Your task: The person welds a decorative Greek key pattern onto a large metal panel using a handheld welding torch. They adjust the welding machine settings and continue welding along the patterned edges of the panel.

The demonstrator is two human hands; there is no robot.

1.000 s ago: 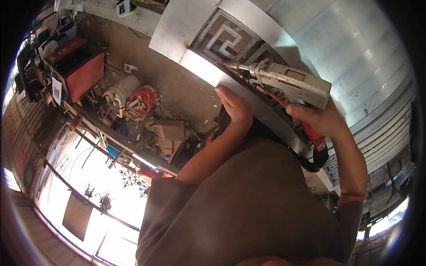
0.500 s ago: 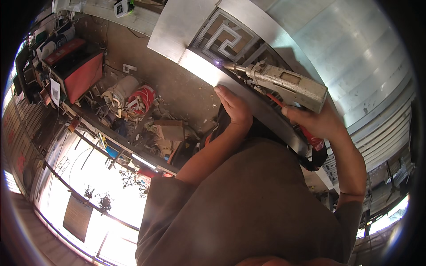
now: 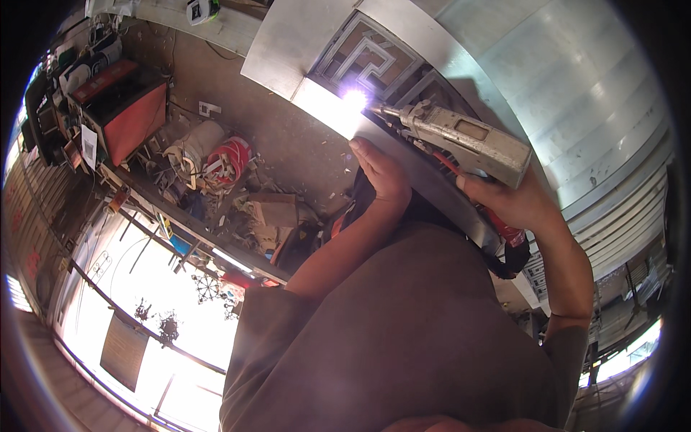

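Note:
My right hand point(image 3: 507, 201) is wrapped round the grip of a boxy, pale metal welding gun point(image 3: 468, 140). Its nozzle points left at a metal panel's inner edge, where a bright white-violet weld flare point(image 3: 354, 99) glows. The silvery panel frame point(image 3: 425, 162) borders an opening with a square-spiral metal lattice point(image 3: 374, 63). My left hand point(image 3: 381, 173) lies along the frame's near edge, fingers stretched out and holding nothing. The flare washes out the seam at the nozzle. The lower part of the gun's grip is partly hidden by my hand.
Wide sheet metal point(image 3: 554, 79) spreads to the right. On the left stand a red-and-black machine point(image 3: 126, 108), a red bucket point(image 3: 229, 160) and a whitish bucket point(image 3: 188, 155) of scraps. A cardboard box point(image 3: 273, 212) and debris lie on the floor near my left arm.
The small violet glow at the nozzle has grown into a large, bright flare, and the metal beside it is lit more strongly. Both hands stay almost where they were.

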